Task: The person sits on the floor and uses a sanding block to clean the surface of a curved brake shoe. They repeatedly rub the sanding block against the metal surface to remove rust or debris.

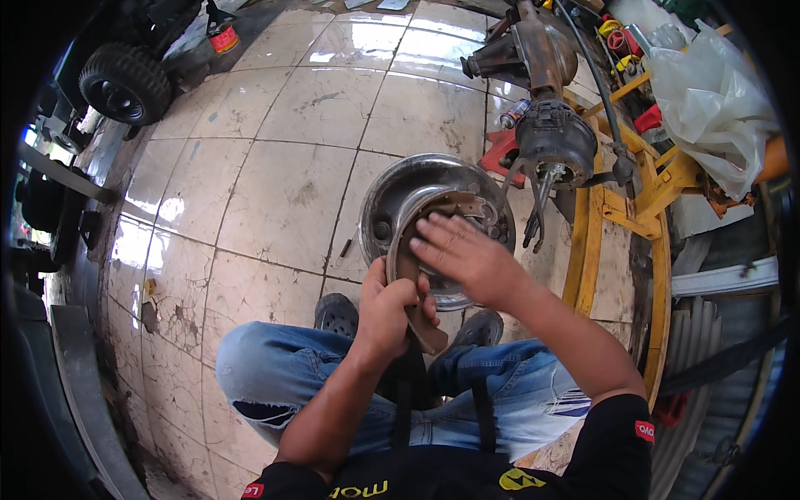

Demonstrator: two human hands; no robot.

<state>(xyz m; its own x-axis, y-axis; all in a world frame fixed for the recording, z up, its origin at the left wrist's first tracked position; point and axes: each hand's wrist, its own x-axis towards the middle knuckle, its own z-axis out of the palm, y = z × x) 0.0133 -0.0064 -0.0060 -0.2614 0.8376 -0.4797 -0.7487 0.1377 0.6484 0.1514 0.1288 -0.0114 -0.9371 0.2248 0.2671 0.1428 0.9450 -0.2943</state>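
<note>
My left hand [390,304] is wrapped round a curved brown brake shoe [400,242], holding it upright in front of my knees. The fingers of my right hand [467,254] are stretched out flat across the inner side of the shoe's curve and seem to touch it; whether anything thin lies under them is hidden. Beneath and behind the shoe, a silver steel wheel rim [375,193] lies on the floor. Another curved metal part [492,215] shows beyond my right fingers, partly covered.
An axle with a dark hub [554,146] rests on a yellow metal stand [587,250] at the right. By it are a red jack stand [500,152] and a spray can [515,114]. A vehicle tyre [125,83] stands far left, near a red tin [222,38]. Clear plastic sheeting [708,100] hangs right.
</note>
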